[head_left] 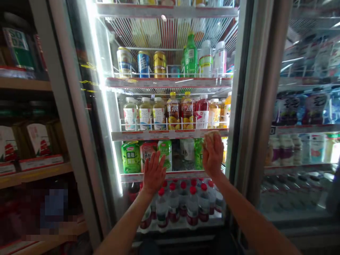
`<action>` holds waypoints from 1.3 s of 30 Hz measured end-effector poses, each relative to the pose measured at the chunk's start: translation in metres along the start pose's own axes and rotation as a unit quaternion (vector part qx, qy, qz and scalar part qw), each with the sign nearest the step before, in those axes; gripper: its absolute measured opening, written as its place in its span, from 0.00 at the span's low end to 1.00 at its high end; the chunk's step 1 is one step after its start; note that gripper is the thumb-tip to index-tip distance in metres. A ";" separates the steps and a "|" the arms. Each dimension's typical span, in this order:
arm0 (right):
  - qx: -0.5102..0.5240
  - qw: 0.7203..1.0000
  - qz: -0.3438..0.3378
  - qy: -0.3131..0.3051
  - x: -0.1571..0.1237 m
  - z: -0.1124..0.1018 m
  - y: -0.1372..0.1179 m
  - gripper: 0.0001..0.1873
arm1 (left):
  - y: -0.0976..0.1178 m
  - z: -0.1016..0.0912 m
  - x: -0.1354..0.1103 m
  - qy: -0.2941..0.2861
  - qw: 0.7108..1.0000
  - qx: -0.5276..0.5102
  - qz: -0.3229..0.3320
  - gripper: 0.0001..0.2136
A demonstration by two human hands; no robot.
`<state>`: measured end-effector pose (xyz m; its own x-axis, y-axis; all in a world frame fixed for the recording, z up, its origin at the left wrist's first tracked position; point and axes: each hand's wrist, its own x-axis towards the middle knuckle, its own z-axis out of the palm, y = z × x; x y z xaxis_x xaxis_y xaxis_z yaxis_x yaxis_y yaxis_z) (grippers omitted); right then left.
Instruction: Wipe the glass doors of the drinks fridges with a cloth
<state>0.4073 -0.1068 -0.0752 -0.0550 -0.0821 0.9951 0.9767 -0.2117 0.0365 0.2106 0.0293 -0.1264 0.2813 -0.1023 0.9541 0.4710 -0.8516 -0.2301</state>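
Note:
In front of me is the glass door of a lit drinks fridge, its metal frame (261, 106) running down the right side. My right hand (214, 156) presses a pale, crumpled cloth (212, 134) toward the glass, at the height of a shelf's price strip (170, 135). Lower and to the left, my left hand (154, 171) has its fingers spread, palm toward the door, holding nothing. Whether its palm touches the glass I cannot tell. Behind that hand show green drink pouches (131, 157) and a red pouch (148, 150).
Tea and juice bottles (159, 115) line the middle shelf, with cans (143, 63) and a green bottle (190, 56) above. Red-capped bottles (192, 205) fill the bottom. Wooden shelves (34, 173) with goods stand left; another drinks fridge (305, 129) stands right.

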 end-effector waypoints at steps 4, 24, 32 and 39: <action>0.020 0.999 -0.024 -0.035 -0.006 0.012 -0.031 0.30 | -0.014 -0.009 -0.002 0.003 1.000 0.029 -0.012 0.28; 0.120 0.893 -0.363 -0.240 -0.034 0.036 -0.118 0.22 | -0.086 -0.054 -0.052 -0.034 0.984 0.096 -0.149 0.26; 0.112 0.934 -0.271 -0.202 0.012 0.070 -0.155 0.24 | -0.133 -0.080 -0.053 -0.060 0.967 0.117 -0.217 0.23; 0.157 0.881 -0.379 -0.237 0.015 0.087 -0.201 0.21 | -0.151 -0.094 -0.059 -0.057 0.965 0.114 -0.231 0.24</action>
<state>0.2284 0.0191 -0.0593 -0.6956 0.3982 0.5979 0.7101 0.2549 0.6563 0.0437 0.1156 -0.1299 0.0825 0.3292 0.9407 0.7361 -0.6564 0.1651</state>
